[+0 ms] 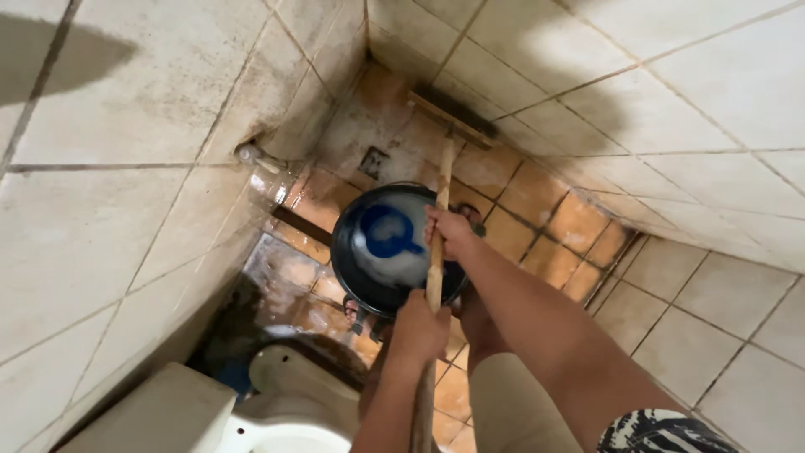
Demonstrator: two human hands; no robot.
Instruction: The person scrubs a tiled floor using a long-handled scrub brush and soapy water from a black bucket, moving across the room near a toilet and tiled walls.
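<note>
While the long-handled scrub brush (444,117) is pressed with its head in the far corner of the wet tiled floor (579,222), its wooden handle is gripped by both hands, right hand (450,232) higher, left hand (419,327) lower. A dark bucket (348,252) holding a blue scoop (387,232) is seen beneath the handle, a white toilet (285,403) nearer.

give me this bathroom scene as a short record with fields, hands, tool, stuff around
place: tiled bathroom corner, stained floor
left hand: gripping the wooden handle lower down
right hand: gripping the same handle higher up
tool: long-handled brush, its head against the base of the far wall
bucket: dark, holds water with a blue scoop floating in it
toilet: white, lower left, beside the person's legs
tap: on the left wall
floor drain: near the corner
</note>
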